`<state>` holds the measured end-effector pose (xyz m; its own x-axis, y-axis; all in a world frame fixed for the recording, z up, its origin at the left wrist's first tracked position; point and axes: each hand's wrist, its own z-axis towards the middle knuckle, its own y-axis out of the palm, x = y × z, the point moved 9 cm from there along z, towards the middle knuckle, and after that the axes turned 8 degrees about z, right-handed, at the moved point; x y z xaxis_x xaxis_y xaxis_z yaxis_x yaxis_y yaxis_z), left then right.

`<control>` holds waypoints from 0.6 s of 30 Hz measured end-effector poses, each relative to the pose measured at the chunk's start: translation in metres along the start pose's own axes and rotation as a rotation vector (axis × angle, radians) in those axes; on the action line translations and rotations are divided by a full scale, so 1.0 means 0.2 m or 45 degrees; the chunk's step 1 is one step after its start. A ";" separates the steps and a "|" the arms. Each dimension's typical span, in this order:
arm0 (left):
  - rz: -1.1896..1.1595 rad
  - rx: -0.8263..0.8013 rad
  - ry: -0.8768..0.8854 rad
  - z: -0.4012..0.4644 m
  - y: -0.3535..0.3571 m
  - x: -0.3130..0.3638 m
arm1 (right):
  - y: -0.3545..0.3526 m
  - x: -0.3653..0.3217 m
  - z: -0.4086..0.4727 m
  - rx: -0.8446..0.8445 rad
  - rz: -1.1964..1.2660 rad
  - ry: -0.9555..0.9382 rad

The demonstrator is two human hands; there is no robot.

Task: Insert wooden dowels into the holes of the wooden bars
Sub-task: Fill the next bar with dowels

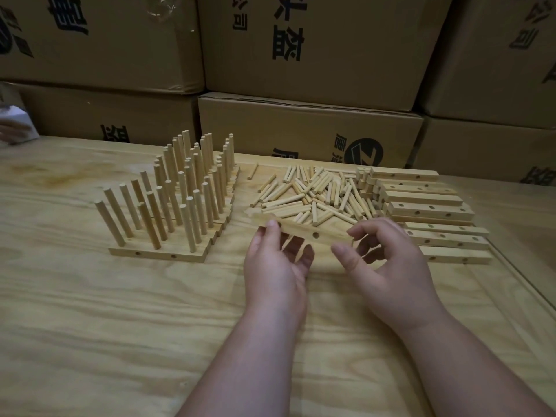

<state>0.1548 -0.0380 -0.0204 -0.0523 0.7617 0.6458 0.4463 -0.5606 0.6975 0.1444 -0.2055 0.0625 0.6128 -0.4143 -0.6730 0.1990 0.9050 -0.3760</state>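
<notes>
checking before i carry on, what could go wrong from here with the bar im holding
1. The empty bar is held only at its ends, left hand and right hand; a loose grip could drop it onto the loose dowels.
2. Swinging it left might knock the finished bars' upright dowels.

dim, warm indoor light from overhead, falling softly on the wooden table (90,296). soft, short shadows under both hands just above the table, and beside the upright dowels (168,191) at the table's far left. motion blur on the held bar (313,233) above the table's middle. dark, murky cardboard boxes (316,55) behind the table, with faint glare on clear tape. wide-angle bending along the table's right edge.
</notes>
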 end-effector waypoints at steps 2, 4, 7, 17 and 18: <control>-0.056 0.032 0.013 0.00 -0.02 0.02 | 0.03 0.02 -0.01 -0.047 0.013 0.044; -0.057 0.054 0.035 0.00 -0.03 0.03 | 0.07 0.00 -0.01 -0.116 0.076 0.023; -0.056 0.172 0.060 0.01 -0.08 0.05 | 0.10 -0.01 -0.01 -0.123 0.180 0.007; -0.164 0.198 0.035 0.01 -0.08 0.06 | 0.23 0.12 0.30 -0.272 -0.444 0.084; -0.168 0.192 0.028 0.01 -0.07 0.06 | 0.28 0.12 0.34 -0.369 -0.523 0.045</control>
<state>0.1485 -0.0206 -0.0238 -0.1382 0.8170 0.5598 0.5630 -0.4002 0.7231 0.2216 -0.1581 0.0680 0.5011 -0.7384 -0.4513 0.1946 0.6043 -0.7726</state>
